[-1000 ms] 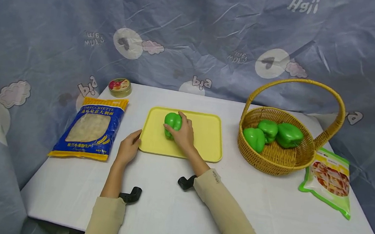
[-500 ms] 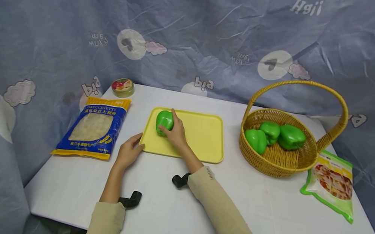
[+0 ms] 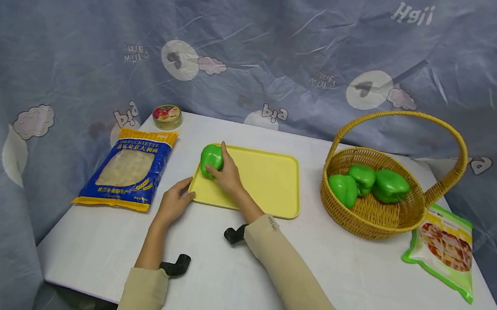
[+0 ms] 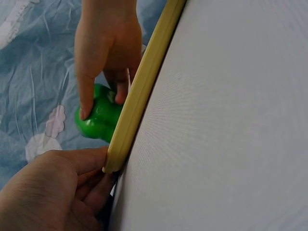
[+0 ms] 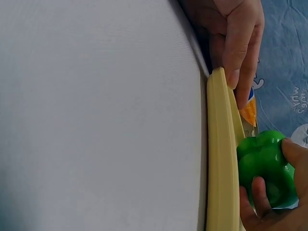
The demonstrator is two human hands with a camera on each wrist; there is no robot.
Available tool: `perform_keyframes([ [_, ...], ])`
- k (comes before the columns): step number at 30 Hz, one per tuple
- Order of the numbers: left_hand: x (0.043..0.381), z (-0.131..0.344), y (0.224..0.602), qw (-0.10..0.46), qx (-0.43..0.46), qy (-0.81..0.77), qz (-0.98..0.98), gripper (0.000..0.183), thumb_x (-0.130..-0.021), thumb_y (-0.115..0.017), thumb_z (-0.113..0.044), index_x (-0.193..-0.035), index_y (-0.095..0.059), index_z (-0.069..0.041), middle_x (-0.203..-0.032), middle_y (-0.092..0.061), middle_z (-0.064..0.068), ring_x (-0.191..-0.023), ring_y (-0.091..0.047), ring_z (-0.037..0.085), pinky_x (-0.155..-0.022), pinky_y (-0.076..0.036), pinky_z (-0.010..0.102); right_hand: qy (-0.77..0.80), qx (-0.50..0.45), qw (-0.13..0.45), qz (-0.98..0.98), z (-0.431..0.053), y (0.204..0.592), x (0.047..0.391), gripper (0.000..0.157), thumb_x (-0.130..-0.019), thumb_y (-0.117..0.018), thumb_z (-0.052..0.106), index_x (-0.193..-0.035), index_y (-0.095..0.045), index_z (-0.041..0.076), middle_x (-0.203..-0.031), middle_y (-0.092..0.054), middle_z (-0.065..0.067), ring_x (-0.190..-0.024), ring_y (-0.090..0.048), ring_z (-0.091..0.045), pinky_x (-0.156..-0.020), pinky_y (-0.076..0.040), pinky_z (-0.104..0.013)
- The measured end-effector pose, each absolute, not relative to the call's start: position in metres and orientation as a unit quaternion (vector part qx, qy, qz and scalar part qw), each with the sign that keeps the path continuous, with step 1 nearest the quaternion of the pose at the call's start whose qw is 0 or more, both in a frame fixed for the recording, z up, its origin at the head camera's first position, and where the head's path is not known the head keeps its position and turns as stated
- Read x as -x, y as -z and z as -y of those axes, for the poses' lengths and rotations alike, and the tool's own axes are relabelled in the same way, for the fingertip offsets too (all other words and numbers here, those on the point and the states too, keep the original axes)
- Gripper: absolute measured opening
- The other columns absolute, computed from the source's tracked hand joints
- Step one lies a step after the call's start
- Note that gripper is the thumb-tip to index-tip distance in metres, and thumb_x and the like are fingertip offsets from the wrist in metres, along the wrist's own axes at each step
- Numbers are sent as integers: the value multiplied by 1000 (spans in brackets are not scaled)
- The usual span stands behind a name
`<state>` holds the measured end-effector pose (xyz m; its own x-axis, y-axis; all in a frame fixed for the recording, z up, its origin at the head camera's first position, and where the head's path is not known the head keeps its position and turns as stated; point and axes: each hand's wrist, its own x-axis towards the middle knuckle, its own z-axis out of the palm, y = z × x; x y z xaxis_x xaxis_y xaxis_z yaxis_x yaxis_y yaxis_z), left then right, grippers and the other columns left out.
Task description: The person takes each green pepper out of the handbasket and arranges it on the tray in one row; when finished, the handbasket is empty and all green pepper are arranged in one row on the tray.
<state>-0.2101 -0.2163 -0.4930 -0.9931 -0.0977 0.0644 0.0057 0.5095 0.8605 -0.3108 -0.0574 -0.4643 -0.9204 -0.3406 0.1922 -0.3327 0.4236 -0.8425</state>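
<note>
A green bell pepper (image 3: 211, 160) stands at the left end of the yellow tray (image 3: 268, 182). My right hand (image 3: 230, 174) grips it from the right side, thumb toward the front and fingers behind. In the right wrist view, the thumb and fingertips lie around the glossy pepper (image 5: 267, 166), just inside the tray's rim (image 5: 223, 159). My left hand (image 3: 174, 202) holds the tray's front left corner. From the left wrist, that hand (image 4: 53, 190) shows its fingers and thumb at the corner of the rim (image 4: 137, 94).
Right of the tray stands a wicker basket (image 3: 358, 229) with an arched handle and several green peppers inside. A green-edged food packet (image 3: 444, 243) lies beside it. On the left are a blue pasta bag (image 3: 127, 171) and a round tin (image 3: 166, 117) at the back.
My right hand has moved the bell pepper left across the tray, toward its left rim. The left hand stays at the tray's front left corner. The head view has shifted slightly.
</note>
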Motion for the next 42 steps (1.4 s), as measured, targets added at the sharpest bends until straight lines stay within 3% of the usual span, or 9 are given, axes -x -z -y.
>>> perform_keyframes([
  [10,210,213,491,47,-25,493,868,50,-92,-56,-14,-138,-41,-3,-140,-41,15,-129,-37,28,-108,-28,40,480,194,9,-855,64,465,313,88,-85,-64,37,-150,-7,19,-142,-37,-12,-123,-44,-24,-99,-40,-35],
  [20,211,212,491,44,-24,484,874,50,-92,-55,-17,-139,-41,-4,-140,-41,14,-130,-35,27,-109,-27,40,480,185,13,-858,61,466,315,91,-85,-62,43,-150,-2,21,-142,-36,-15,-124,-43,-27,-100,-39,-38],
  [27,209,213,488,47,-24,478,877,50,-92,-55,-15,-139,-40,-3,-140,-40,16,-131,-34,30,-109,-25,43,495,193,-3,-847,57,462,312,95,-85,-64,41,-149,0,12,-145,-31,-16,-130,-34,-26,-107,-30,-38],
  [29,209,213,488,48,-27,480,876,50,-92,-56,-15,-138,-41,-3,-140,-41,15,-131,-34,29,-109,-25,42,504,189,-3,-843,53,460,309,96,-84,-65,40,-149,0,11,-145,-29,-18,-122,-44,-27,-103,-36,-38],
  [32,209,214,488,45,-26,480,876,50,-92,-55,-15,-139,-41,-3,-140,-41,15,-131,-33,29,-109,-24,42,517,186,-6,-835,45,456,304,95,-85,-65,38,-149,0,15,-145,-27,-22,-99,-58,-25,-85,-49,-34],
  [35,209,214,488,41,-28,478,877,50,-93,-54,-15,-139,-40,-3,-141,-40,15,-131,-33,29,-109,-24,42,530,201,-21,-824,34,448,299,93,-85,-67,30,-150,-1,20,-144,-26,-23,-81,-61,-20,-67,-53,-28],
  [38,208,214,487,38,-29,474,879,50,-93,-54,-16,-139,-39,-3,-141,-40,15,-131,-32,29,-109,-24,42,531,220,-46,-817,17,436,293,92,-85,-68,24,-150,-4,20,-143,-27,-21,-84,-61,-20,-67,-54,-27],
  [42,208,214,487,37,-29,472,880,50,-93,-54,-15,-139,-39,-3,-141,-39,15,-131,-32,29,-110,-24,41,527,249,-77,-809,-10,415,280,85,-85,-67,22,-149,-11,15,-141,-31,-18,-91,-60,-26,-78,-53,-37],
])
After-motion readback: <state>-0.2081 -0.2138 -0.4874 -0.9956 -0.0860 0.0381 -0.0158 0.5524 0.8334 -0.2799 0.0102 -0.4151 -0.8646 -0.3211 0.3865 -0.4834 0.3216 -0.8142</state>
